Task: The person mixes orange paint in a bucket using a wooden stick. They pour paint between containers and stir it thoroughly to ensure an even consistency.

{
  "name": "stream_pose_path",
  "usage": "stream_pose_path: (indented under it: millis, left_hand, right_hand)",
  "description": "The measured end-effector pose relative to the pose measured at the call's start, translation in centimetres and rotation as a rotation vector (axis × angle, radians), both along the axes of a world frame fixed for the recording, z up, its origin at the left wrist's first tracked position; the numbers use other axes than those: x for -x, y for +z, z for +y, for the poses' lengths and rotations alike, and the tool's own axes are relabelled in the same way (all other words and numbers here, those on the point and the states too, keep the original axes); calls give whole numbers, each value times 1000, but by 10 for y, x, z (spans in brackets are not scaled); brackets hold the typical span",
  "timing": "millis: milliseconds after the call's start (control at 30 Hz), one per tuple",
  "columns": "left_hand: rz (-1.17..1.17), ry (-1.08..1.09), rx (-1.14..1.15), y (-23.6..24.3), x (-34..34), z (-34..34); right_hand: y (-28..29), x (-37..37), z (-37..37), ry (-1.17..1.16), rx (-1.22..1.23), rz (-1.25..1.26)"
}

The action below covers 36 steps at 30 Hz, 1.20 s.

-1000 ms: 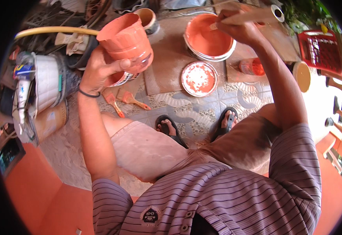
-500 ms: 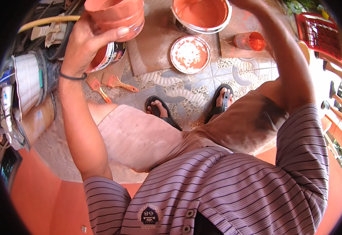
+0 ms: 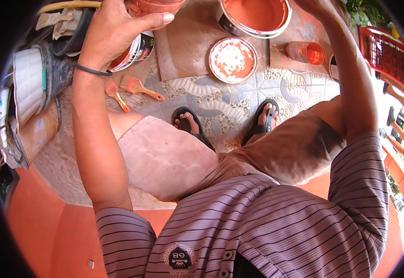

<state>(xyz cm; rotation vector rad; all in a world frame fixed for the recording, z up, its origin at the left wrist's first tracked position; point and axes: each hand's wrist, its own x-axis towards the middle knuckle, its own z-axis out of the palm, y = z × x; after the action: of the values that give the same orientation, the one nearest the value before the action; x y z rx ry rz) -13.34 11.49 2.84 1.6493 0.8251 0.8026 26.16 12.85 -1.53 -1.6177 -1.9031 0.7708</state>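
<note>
My left hand (image 3: 110, 34) grips a reddish plastic tub (image 3: 155, 8) at the top edge, thumb across its near side. Much of this tub lies outside the picture. My right hand (image 3: 314, 4) is cut off by the same edge, right of a white-rimmed bucket (image 3: 232, 25) of terracotta paint; its fingers do not show. A round lid (image 3: 212, 67) smeared with paint lies in front of the bucket. To the right, a paint-stained clear cup (image 3: 299, 52) rests on its side. Below my left hand's wrist is a second paint can (image 3: 145, 48).
Two paint-covered brushes (image 3: 144, 89) lie on the patterned tile floor, left of my sandalled feet. Brown board (image 3: 179, 58) covers the floor beneath the bucket. Stacked buckets and bags (image 3: 28, 81) stand at far left, a red crate (image 3: 387, 58) at far right.
My left hand and the tub have risen toward the top edge, so less of the tub shows. The whole view has shifted a little, with the bucket and lid now further right.
</note>
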Motion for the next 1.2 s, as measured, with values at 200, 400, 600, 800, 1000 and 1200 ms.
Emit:
stream_pose_path:
  millis: [200, 400, 600, 800, 1000, 1200]
  left_hand:
    - [93, 249, -132, 14, 11, 5]
    - [108, 268, -217, 30, 8, 5]
    - [94, 305, -284, 24, 8, 7]
    - [329, 298, -243, 10, 21, 17]
    - [226, 320, -150, 10, 11, 10]
    - [181, 314, -126, 12, 13, 12]
  right_hand:
    - [-1, 5, -13, -66, 182, 137]
    - [-6, 17, -5, 9, -21, 139]
    - [-22, -33, -3, -41, 290, 337]
    - [-23, 10, -14, 15, -64, 259]
    - [7, -4, -20, -113, 199, 104]
    - [-19, 16, -31, -54, 19, 283]
